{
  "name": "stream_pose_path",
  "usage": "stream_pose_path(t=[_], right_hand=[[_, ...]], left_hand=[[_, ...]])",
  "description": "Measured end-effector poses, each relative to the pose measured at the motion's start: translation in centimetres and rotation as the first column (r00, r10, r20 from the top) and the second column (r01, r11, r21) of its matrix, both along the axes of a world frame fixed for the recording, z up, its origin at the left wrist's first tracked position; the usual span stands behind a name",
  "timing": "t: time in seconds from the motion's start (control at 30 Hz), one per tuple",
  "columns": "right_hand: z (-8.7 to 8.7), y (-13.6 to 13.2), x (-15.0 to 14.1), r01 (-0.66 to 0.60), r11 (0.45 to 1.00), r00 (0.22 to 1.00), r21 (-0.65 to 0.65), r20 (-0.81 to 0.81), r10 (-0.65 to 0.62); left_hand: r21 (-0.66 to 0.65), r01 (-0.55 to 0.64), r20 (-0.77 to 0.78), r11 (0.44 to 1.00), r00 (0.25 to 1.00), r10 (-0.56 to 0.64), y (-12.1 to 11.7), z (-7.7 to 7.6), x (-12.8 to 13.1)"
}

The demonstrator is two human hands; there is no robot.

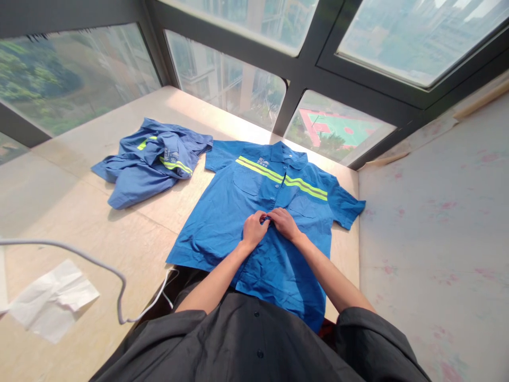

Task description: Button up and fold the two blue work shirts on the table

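A blue short-sleeved work shirt (222, 212) with yellow-green reflective stripes lies spread face up, its collar toward the window and its hem hanging over the near edge. Midway down its front placket, my left hand (255, 228) and my right hand (283, 223) meet, fingertips pinching the cloth of the button edge. Whatever button is between the fingers is hidden. Above the hands, the upper placket shows a few buttons and the neck lies open.
A second blue shirt (151, 159) lies crumpled to the left on the pale ledge (79, 175). A grey-white cable (91, 259) curves near a creased white paper (53, 300). Dark-framed windows (306, 74) stand behind, and a floral wall (429, 228) bounds the right.
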State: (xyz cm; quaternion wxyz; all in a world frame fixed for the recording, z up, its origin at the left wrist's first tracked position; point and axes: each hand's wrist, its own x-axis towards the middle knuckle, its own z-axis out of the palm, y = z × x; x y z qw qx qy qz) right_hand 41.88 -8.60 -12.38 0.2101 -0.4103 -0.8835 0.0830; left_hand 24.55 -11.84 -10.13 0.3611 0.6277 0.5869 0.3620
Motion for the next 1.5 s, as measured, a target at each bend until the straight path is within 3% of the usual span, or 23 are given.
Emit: stream_pose_path(t=[0.43,0.77,0.93,1.1,1.3,1.5], right_hand=[[0.3,2.0,0.5,-0.12,0.968,0.992,-0.222,-0.064,0.108],[1.6,2.4,0.6,-0.174,0.921,0.983,-0.35,-0.121,0.139],[1.9,1.6,0.6,-0.076,0.906,0.982,-0.416,-0.189,-0.004],[2.5,1.6,0.0,0.075,0.869,0.983,-0.49,-0.112,-0.148],[3.8,2.0,-1.2,0.151,0.825,0.985,-0.545,0.01,-0.174],[4.2,2.1,-1.0,0.091,0.76,0.993,-0.644,-0.004,-0.122]], left_hand=[[-0.006,0.02,-0.11,1.0,0.994,-0.02,0.0,-0.1,0.2],[-0.082,-0.031,0.008,0.996,0.999,0.032,0.5,-0.2,0.0],[-0.046,-0.057,0.038,0.997,0.998,0.059,-0.1,-0.8,0.4],[0.006,-0.078,0.004,0.997,0.997,0.078,-0.6,-0.9,0.6],[-0.007,-0.092,0.015,0.996,0.996,0.092,-0.4,-0.6,0.5],[0.002,-0.081,0.034,0.997,0.996,0.081,-0.7,-0.8,0.3]])
